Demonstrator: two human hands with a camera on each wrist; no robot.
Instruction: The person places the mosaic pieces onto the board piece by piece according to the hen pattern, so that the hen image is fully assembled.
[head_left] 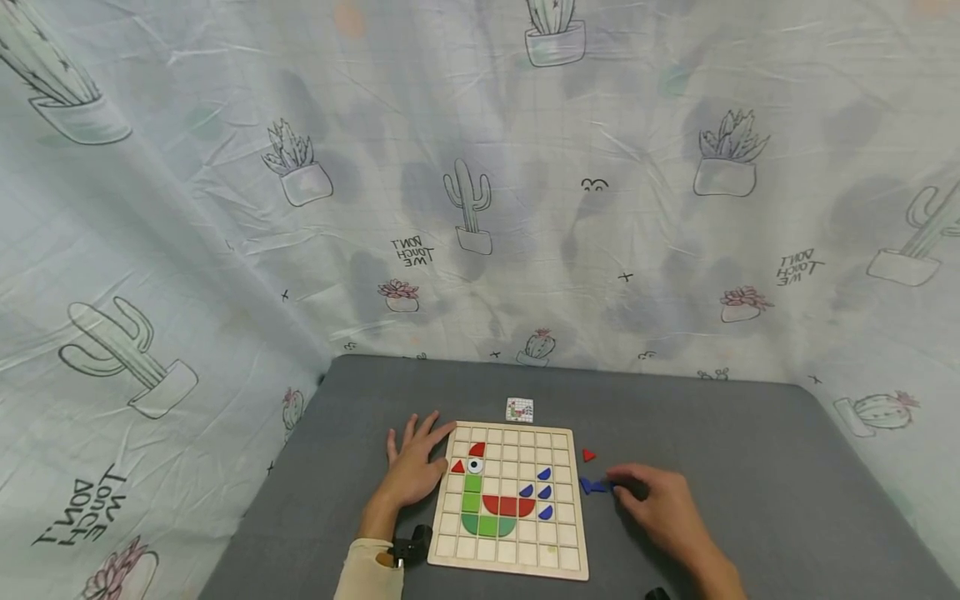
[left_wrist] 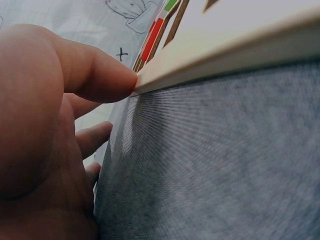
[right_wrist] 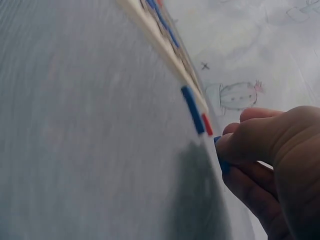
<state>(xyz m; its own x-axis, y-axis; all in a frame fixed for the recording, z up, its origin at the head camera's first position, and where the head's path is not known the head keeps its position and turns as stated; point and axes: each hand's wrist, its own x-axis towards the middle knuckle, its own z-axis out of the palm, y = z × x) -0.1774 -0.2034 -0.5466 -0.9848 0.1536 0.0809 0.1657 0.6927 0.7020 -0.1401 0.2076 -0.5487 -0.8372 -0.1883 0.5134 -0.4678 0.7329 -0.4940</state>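
A wooden grid board (head_left: 453,569) lies on the table with coloured pieces set in its squares. My left hand (head_left: 411,472) is beside its left edge, fingers spread, with thumb and index finger touching the rim. In the left wrist view the thumb (left_wrist: 100,75) presses against the board's side (left_wrist: 225,60). Right of the board, my right hand (head_left: 663,504) pinches a small blue piece (right_wrist: 221,156) between thumb and fingers; its shape is mostly hidden. Close to those fingertips another blue piece (right_wrist: 192,110) lies on the table, near a red triangle (head_left: 588,455).
A small picture card (head_left: 520,409) lies behind the board. Red, green and blue pieces and an eye piece (head_left: 475,465) sit in the grid. The grey table (head_left: 690,417) is backed by a curtain (head_left: 525,250) printed with cacti.
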